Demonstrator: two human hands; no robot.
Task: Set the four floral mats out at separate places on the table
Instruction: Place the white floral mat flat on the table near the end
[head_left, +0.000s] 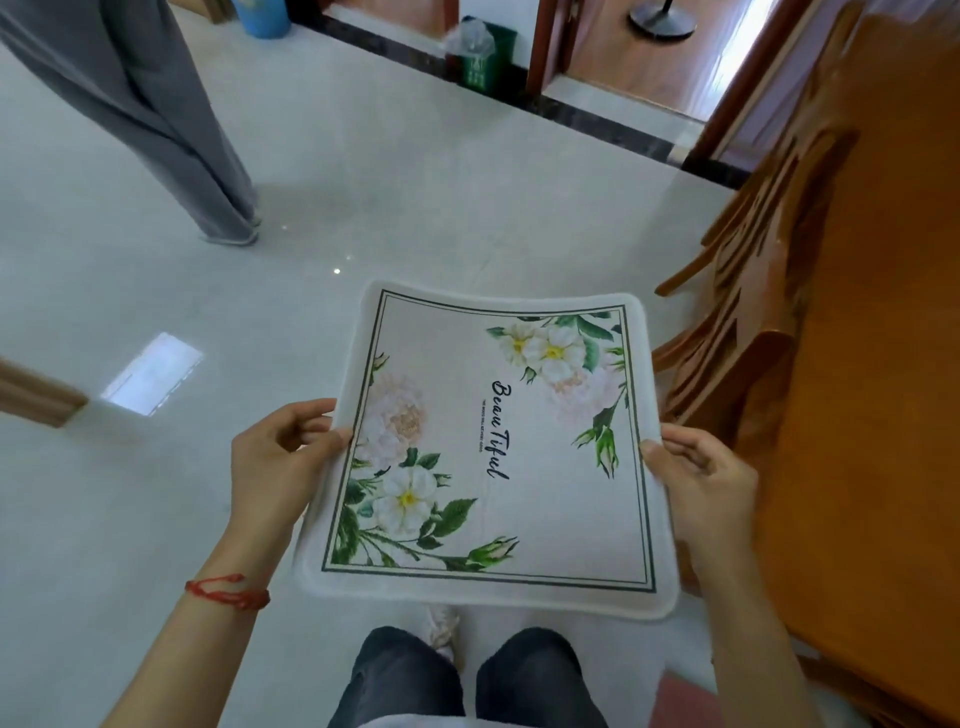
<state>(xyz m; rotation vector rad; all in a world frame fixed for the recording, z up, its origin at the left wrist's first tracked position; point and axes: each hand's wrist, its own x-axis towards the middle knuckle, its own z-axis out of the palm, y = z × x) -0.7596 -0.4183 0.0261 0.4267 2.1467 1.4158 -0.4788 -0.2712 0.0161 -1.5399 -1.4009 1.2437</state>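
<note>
A square white floral mat (493, 452) with green leaves, pale flowers and the script "Beautiful" is held flat in the air over the floor, above my knees. My left hand (283, 452) grips its left edge, thumb on top. My right hand (701, 478) grips the right edge the same way. Whether more mats lie stacked beneath the top one cannot be told. The orange wooden table (893, 395) runs along the right side of the view, its top bare where visible.
Wooden chairs (737, 338) stand tucked against the table's left side, between me and the tabletop. Another person in grey trousers (156, 114) stands at the upper left on the pale tiled floor. A green bin (480, 57) sits by a doorway at the back.
</note>
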